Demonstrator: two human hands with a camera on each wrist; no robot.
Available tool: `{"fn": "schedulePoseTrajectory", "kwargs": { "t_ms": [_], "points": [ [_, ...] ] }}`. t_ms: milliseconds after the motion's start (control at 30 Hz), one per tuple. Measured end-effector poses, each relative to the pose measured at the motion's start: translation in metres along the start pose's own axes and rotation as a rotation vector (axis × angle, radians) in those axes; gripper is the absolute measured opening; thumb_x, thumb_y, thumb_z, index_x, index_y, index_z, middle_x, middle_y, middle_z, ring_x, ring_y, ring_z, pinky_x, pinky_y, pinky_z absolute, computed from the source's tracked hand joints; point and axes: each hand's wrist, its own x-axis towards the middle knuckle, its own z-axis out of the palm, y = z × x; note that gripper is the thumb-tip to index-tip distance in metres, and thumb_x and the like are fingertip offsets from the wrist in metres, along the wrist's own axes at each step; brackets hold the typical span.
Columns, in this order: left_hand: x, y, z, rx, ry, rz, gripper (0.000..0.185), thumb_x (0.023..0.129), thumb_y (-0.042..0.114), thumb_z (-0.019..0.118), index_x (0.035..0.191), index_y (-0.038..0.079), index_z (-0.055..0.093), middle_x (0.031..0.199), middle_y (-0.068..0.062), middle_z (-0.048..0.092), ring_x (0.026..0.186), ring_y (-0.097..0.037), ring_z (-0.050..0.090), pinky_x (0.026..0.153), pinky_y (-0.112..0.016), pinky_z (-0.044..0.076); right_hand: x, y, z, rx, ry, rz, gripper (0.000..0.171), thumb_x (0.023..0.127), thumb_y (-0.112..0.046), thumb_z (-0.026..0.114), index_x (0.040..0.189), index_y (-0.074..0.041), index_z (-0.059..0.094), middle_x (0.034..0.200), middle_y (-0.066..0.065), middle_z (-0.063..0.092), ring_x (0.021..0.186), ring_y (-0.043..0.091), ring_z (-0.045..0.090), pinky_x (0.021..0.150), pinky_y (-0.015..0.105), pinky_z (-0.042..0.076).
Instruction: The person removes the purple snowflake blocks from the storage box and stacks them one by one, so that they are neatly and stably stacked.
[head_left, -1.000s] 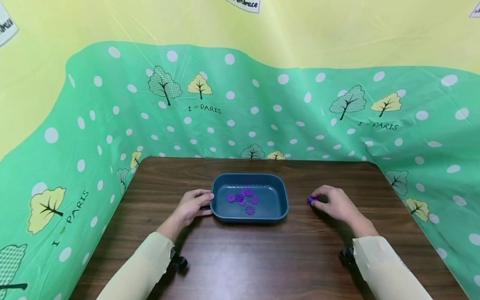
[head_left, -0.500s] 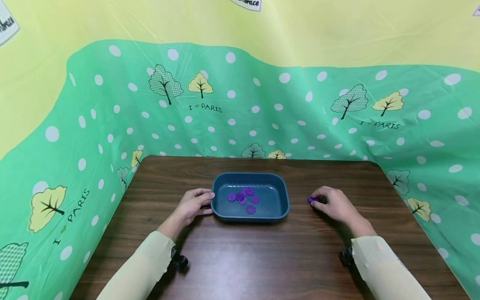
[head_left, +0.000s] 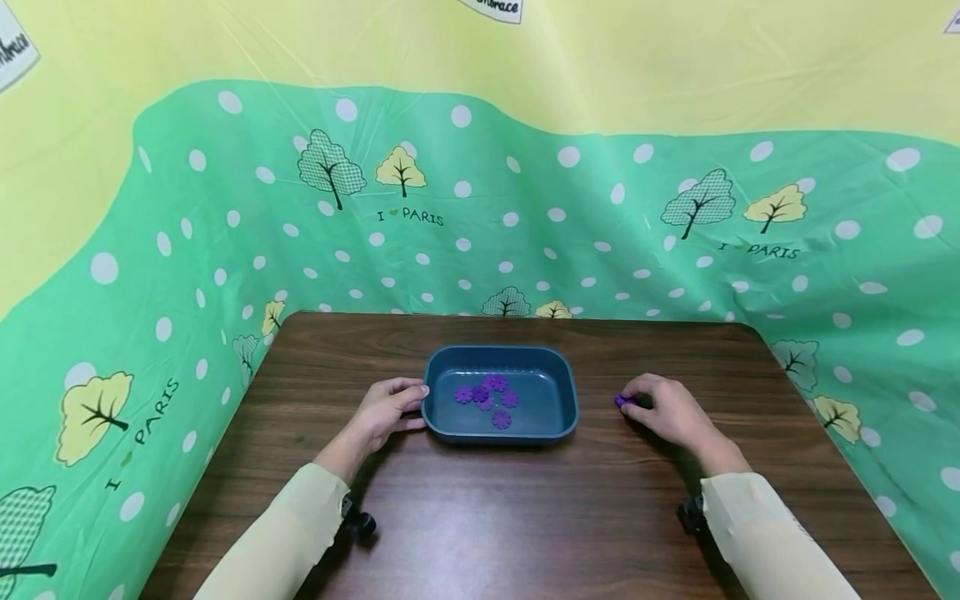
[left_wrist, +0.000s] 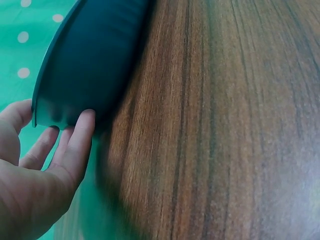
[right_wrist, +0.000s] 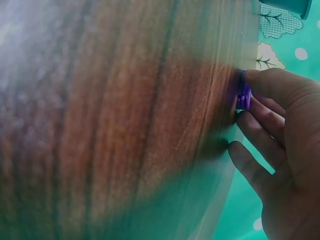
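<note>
A dark blue rectangular tub [head_left: 555,427] stands on the brown wooden table, and several purple flower-shaped discs [head_left: 501,419] lie in it. My left hand [head_left: 384,410] holds the tub's left end, thumb at the rim and fingertips against the outer wall; the left wrist view shows this wall [left_wrist: 95,60] close up. To the right of the tub, my right hand [head_left: 671,408] pinches a purple disc [head_left: 622,400] low at the tabletop. In the right wrist view the purple disc [right_wrist: 243,95] shows edge-on by the thumb and is partly hidden; whether it is one piece or more, I cannot tell.
The wooden table [head_left: 510,517] has rounded far corners. A green and yellow cloth [head_left: 555,183] printed with trees and dots hangs behind it and at both sides. Dark wrist cameras [head_left: 360,525] sit under the cuffs of the light sleeves.
Hands, tub and discs hold almost the same places throughout. The head view shifts very slightly.
</note>
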Motion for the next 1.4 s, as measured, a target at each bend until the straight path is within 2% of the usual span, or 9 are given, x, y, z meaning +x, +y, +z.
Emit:
{"fn": "schedulePoseTrajectory", "kwargs": {
  "t_ms": [1033, 1400],
  "points": [
    [-0.0019, 0.0009, 0.0003, -0.001, -0.015, -0.003, 0.049, 0.091, 0.022, 0.068, 0.133, 0.001, 0.053, 0.128, -0.023, 0.059, 0.111, -0.032, 0.063, 0.083, -0.046, 0.058, 0.0001, -0.0006, 0.0030, -0.030, 0.013, 0.014, 0.020, 0.084, -0.022, 0.075, 0.102, -0.013, 0.071, 0.103, 0.004, 0.068, 0.094, 0.026, 0.064, 0.081, 0.049, 0.054],
    [-0.0017, 0.0005, 0.0006, 0.002, -0.006, 0.009, 0.045, 0.089, 0.021, 0.070, 0.128, 0.002, 0.058, 0.122, -0.022, 0.063, 0.104, -0.027, 0.066, 0.080, -0.044, 0.059, 0.0020, -0.0014, -0.0017, -0.023, -0.012, 0.020, 0.024, 0.084, -0.026, 0.075, 0.104, -0.013, 0.070, 0.104, 0.003, 0.067, 0.095, 0.025, 0.063, 0.081, 0.048, 0.054]
  ]
}}
